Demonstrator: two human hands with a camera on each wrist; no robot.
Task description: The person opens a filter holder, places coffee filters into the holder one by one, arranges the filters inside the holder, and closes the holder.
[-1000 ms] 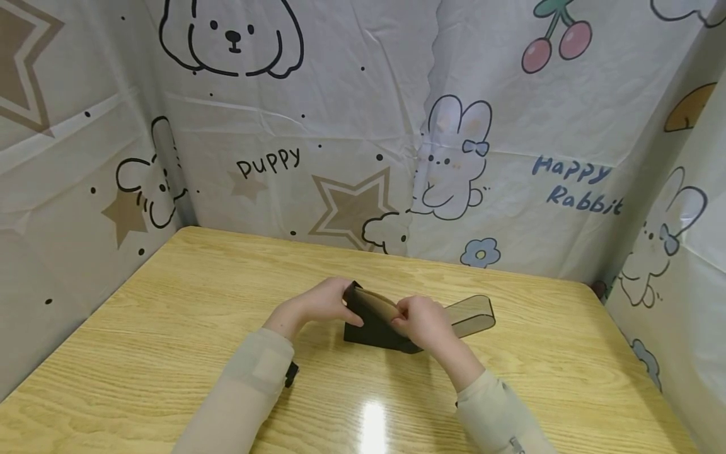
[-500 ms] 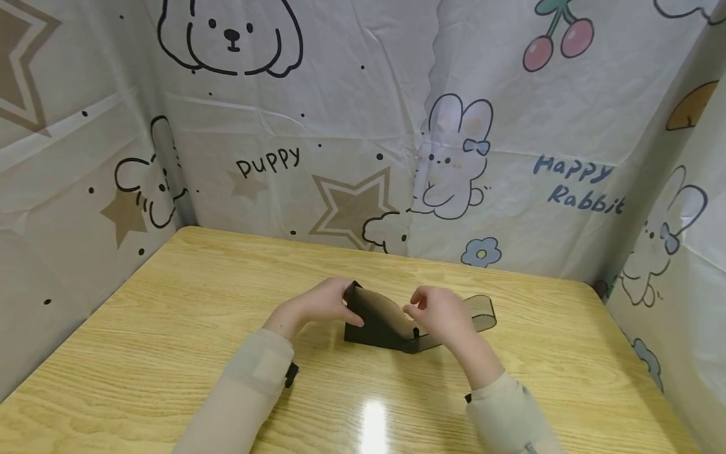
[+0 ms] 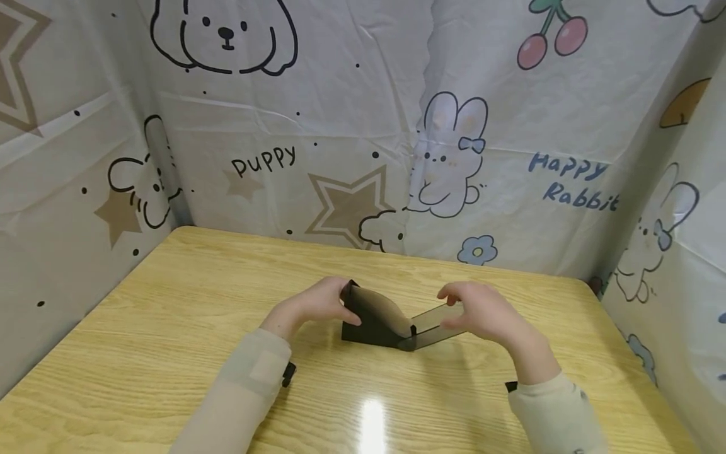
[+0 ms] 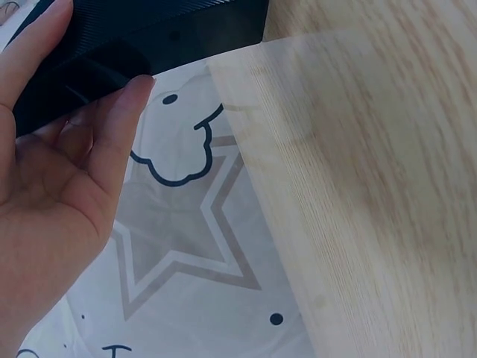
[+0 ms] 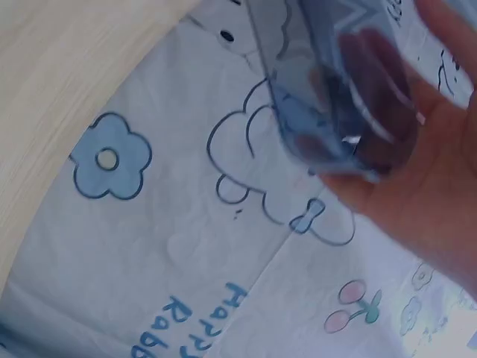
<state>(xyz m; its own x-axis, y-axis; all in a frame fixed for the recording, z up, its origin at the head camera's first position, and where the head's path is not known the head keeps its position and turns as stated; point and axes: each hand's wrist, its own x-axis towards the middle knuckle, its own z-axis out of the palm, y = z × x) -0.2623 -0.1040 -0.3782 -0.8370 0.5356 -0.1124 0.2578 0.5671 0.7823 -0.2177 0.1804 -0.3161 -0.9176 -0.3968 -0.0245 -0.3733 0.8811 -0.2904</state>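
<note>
A black box (image 3: 368, 328) with a hinged see-through lid (image 3: 431, 328) stands tilted on the wooden table. Its lid lies folded out to the right, and a brownish curved surface shows at the box's opening. My left hand (image 3: 323, 302) grips the upper left end of the box. In the left wrist view, thumb and fingers hold the box's black ribbed body (image 4: 171, 33). My right hand (image 3: 482, 309) has its fingers curved round the lid's outer end. Through the blurred lid (image 5: 320, 89) in the right wrist view, parts of the fingers show.
The light wooden table (image 3: 227, 277) extends around both hands. A white cartoon-printed cloth (image 3: 340, 94) hangs behind it and along both sides. A bright light reflection lies on the tabletop in front of the box.
My right hand has moved right from the box's opening to the outer end of the lid. The left hand keeps holding the box in the same place.
</note>
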